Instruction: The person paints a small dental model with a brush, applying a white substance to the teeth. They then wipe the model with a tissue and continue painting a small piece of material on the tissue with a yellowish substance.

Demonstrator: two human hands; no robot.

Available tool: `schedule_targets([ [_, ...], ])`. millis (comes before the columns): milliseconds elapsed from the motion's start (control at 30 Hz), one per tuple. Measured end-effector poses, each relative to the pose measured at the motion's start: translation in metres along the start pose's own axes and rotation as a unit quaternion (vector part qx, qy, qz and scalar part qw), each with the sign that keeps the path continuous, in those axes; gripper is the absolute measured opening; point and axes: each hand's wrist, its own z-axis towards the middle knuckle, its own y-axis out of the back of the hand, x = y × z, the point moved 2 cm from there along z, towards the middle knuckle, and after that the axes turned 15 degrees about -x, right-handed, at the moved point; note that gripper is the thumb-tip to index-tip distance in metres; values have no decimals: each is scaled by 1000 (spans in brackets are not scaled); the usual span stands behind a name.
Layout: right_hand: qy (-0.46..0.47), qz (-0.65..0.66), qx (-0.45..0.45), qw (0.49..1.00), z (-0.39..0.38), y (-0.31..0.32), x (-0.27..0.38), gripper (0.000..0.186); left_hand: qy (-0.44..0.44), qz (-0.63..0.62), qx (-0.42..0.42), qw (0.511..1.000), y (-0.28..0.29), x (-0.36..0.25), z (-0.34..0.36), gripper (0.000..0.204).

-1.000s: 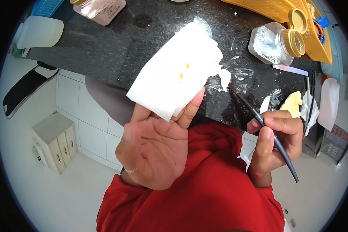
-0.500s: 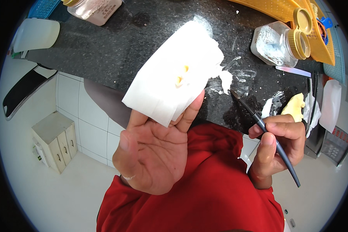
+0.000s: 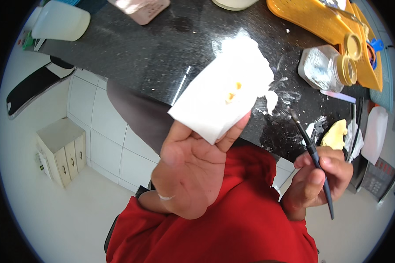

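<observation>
My left hand (image 3: 188, 179) is palm up, holding a folded white paper (image 3: 206, 101) on its fingers, whose tips are mostly hidden beneath it. Small orange-yellow bits (image 3: 231, 95) with some white around them lie on the paper. My right hand (image 3: 338, 175) grips a slim dark brush (image 3: 312, 149), its tip above the counter to the right of the paper, near white smears and a white scrap (image 3: 271, 101). A yellow lump (image 3: 333, 133) lies beside that hand's fingers.
The speckled dark counter (image 3: 131, 48) bears a yellow basket (image 3: 289, 15), a gold-lidded jar (image 3: 318, 65), a white container (image 3: 61, 21), a pink jar (image 3: 142, 8) and thin tools (image 3: 340, 96) at the right. Below left stand a small drawer cabinet (image 3: 61, 149) and a black chair (image 3: 33, 90).
The view has shifted. My left hand and the paper sit further right in the picture; my right hand is lower, with the brush more upright and its tip away from the white scrap.
</observation>
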Motion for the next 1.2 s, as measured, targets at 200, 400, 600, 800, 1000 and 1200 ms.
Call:
schedule_targets([
  [200, 86, -38, 97, 991, 7, -18, 7, 27, 16, 93, -32, 995, -6, -4, 0, 78],
  [400, 110, -57, 82, 989, 5, -30, 3, 27, -8, 80, -22, 996, -2, 0, -1, 76],
  [600, 112, -66, 92, 987, 6, -33, 4, 28, -12, 0, -26, 1000, -4, 1, 0, 63],
  [800, 111, -73, 99, 986, 7, -34, 4, 28, -9, -10, -45, 999, -5, 1, 1, 62],
  [1000, 107, -56, 85, 989, 5, -33, 3, 28, 0, 33, -64, 997, -6, -1, 0, 67],
  [1200, 108, -63, 81, 989, 6, -35, 3, 28, 14, 51, -76, 996, -5, -1, 0, 74],
])
